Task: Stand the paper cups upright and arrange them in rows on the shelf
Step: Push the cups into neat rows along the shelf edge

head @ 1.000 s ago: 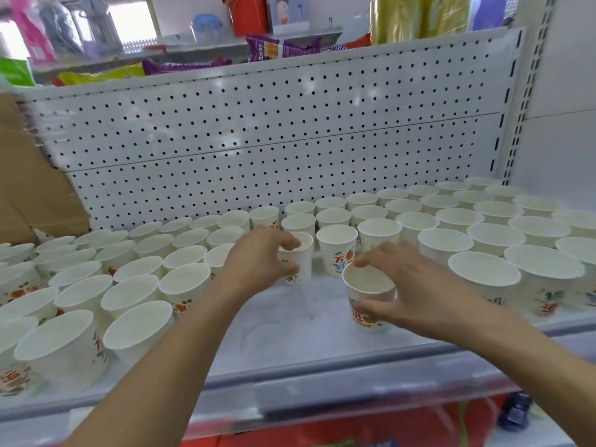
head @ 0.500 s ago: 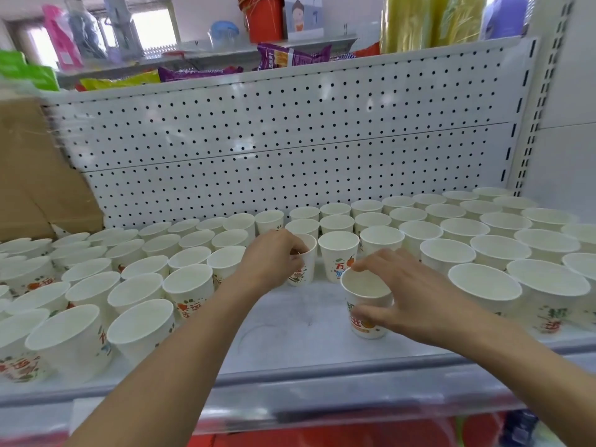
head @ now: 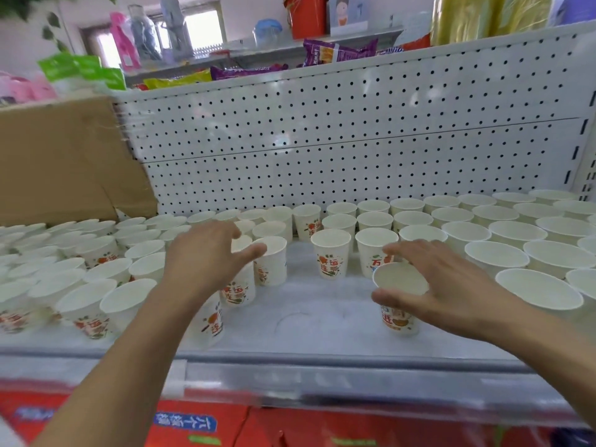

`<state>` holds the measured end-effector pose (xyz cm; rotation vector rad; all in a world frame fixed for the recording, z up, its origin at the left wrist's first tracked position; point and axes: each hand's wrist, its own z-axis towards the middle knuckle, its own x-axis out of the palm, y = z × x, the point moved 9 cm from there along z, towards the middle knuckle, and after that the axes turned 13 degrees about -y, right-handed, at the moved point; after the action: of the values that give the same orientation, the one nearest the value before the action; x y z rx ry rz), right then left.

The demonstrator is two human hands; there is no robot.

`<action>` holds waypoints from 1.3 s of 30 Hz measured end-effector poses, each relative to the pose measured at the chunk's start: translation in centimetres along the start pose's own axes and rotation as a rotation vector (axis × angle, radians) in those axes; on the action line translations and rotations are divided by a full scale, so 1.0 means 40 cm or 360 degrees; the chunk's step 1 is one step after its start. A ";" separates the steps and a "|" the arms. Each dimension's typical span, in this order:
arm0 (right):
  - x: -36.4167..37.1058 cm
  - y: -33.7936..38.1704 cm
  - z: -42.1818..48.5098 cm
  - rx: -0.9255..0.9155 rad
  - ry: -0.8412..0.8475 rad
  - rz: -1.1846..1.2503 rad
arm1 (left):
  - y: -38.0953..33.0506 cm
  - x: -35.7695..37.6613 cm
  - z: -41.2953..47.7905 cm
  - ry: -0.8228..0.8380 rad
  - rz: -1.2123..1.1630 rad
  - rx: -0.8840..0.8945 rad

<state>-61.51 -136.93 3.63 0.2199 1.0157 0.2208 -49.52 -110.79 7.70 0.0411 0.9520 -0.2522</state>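
Paper cups, white with red and orange print (head: pixel 96 253): stock held on the white metal shelf (head: pixel 322 321), every one I can make out standing mouth up.

Left block (head: pixel 80 298): cups packed rim to rim below the brown cardboard box (head: pixel 64 156). Its edges are blurred, so I attempted no count.

Left hand (head: pixel 206 262): half a second ago I had it wrapped round a cup. Now the fingers are spread apart and hold nothing, with the thumb tip just beside that cup's rim.

Released cup (head: pixel 271 266): upright at the right edge of the left block. I cannot tell whether it touches its neighbour.

Centre pair (head: pixel 332 256): two upright cups fronting the back rows, with bare shelf before them.

Right hand (head: pixel 451 285): it was pinching a rim earlier and has slackened. The fingers are nearly straight and fanned over the cup's mouth, and the thumb lies against its near wall.

Front cup (head: pixel 400 321): upright, alone on bare shelf, forward of the centre pair.

Right block (head: pixel 503 256): upright, in rows running back to the perforated white back panel (head: pixel 354 124).

Judgement: one cup is set down and the front cup looks set too. The middle gap is still to be filled.
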 end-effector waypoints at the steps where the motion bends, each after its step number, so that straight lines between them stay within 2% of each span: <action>1: -0.003 0.000 0.006 0.0002 -0.0003 -0.0005 | 0.026 0.007 -0.004 0.0043 0.0082 -0.0039; 4: -0.009 0.000 0.019 0.0021 0.0018 -0.0009 | 0.051 0.036 -0.009 0.0157 0.0299 -0.0047; 8: -0.003 -0.008 0.030 0.0057 0.0132 -0.0054 | 0.054 0.065 0.001 0.0183 0.0433 -0.0023; 17: -0.010 -0.032 0.029 0.0102 0.0253 -0.0046 | 0.060 0.097 0.012 0.0227 0.0171 -0.0108; 21: -0.018 -0.059 0.034 0.0145 0.0259 -0.0065 | 0.035 0.064 0.008 0.0133 0.0256 -0.0072; 23: -0.026 -0.072 0.038 0.0162 0.0258 -0.0087 | -0.009 0.018 -0.006 -0.0008 0.0290 0.0004; 25: -0.038 -0.082 0.045 0.0156 0.0251 -0.0115 | -0.075 -0.022 -0.028 -0.0089 0.0108 0.0051; 29: -0.067 -0.092 0.069 0.0142 0.0192 -0.0096 | -0.257 -0.004 -0.065 0.0115 -0.0433 0.0154; 32: -0.062 -0.106 0.079 0.0133 0.0228 -0.0162 | -0.367 0.052 -0.067 0.0257 -0.0456 0.0254; 39: -0.054 -0.136 0.075 0.0027 0.0297 -0.0388 | -0.445 0.080 -0.058 0.0241 -0.0324 0.0349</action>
<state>-59.61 -142.98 5.37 0.0900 1.2191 0.0107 -53.73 -128.36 5.11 0.1669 1.0768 -0.5474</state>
